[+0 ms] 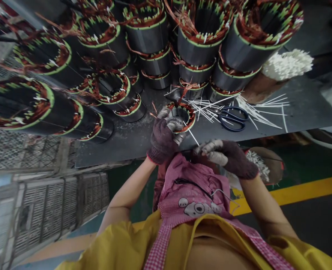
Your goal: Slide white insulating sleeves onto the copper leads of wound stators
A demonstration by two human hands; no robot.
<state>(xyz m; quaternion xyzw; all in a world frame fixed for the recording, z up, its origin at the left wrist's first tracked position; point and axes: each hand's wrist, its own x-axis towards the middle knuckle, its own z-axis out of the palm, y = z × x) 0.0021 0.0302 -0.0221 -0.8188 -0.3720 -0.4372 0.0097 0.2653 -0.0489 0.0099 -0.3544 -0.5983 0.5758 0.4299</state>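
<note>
**Left hand [164, 137] gripped 1 copper-wound stator [186, 114] near the edge of a dark bench [126, 146]**

The stator stood bore upward on the bench, in front of the stacked stators [201, 50]. The left hand, in a dark purple glove with grey-covered fingers, was closed around its near-left rim, some fingers bent over the bore. 1 white strip [192, 135] slanted from the stator's near rim toward the right hand [227, 157]. That hand, gloved alike, hung just off the bench edge with its fingers slightly bent and close together, the tips at the strip's lower end; whether they pinched it, I could not tell.

Right of the stator lay loose white strips [205, 108] and dark blue-handled scissors [233, 119]. Beyond stood a brown container [260, 88] packed with a white bundle [288, 65]. Below the bench, 1 more container [274, 167] held white pieces [258, 165].
</note>
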